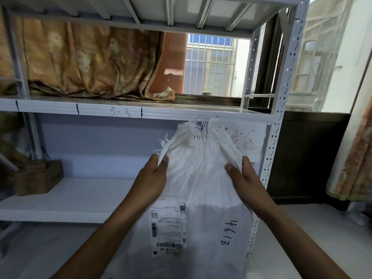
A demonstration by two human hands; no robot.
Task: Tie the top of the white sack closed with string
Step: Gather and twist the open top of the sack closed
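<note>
The left hand [154,174] and right hand [244,176] are each pinching a side of the white sack [201,178], fingers closed on its cloth. The sack is standing upright before a shelf [80,111], its frayed top [193,129] fanning open.

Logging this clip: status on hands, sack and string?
Left hand and right hand pinch white sack below its frayed top. Sack untied. No string visible. Nothing in the way.

Both arms reach forward, left hand [154,176] and right hand [244,176] each pinching closed, thumbs toward the camera.
</note>
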